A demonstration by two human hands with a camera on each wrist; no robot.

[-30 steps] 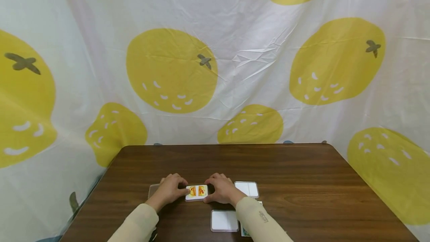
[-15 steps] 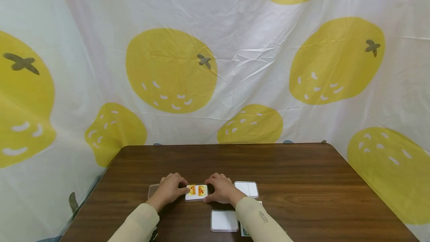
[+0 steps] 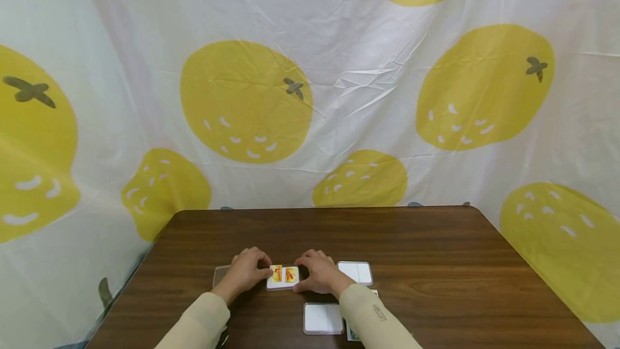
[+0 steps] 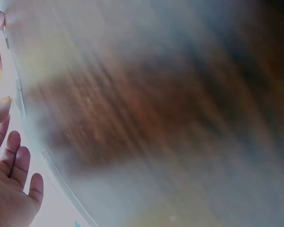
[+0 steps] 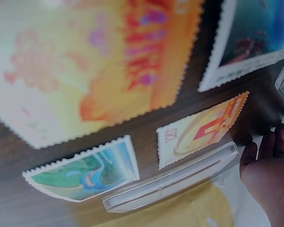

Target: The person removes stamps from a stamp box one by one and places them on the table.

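Two orange-and-yellow stamps lie side by side over a small white-backed clear case [image 3: 277, 286] on the table. My left hand [image 3: 247, 271] pinches the left stamp [image 3: 276, 274] by its left edge, thumb and index finger together; this stamp sits slightly askew, its top reaching the case's far edge. The right stamp [image 3: 290, 274] lies flat in its half. At the case's right end my right hand [image 3: 317, 273] grips the edge, thumb at the near corner and index finger at the far one. The left wrist view is mostly blurred, with fingers at its left edge.
Another white-backed case [image 3: 355, 272] lies right of my right hand, a third [image 3: 323, 319] nearer me. A green-toned stamp [image 3: 353, 334] shows partly under my right sleeve. A clear cover [image 3: 220, 273] lies beside my left hand. A lemon-print cloth [image 3: 358, 96] hangs behind the table.
The left stamp has shifted slightly away from me and tilted a little, the left hand moving with it. My right hand and the case stay almost in place.
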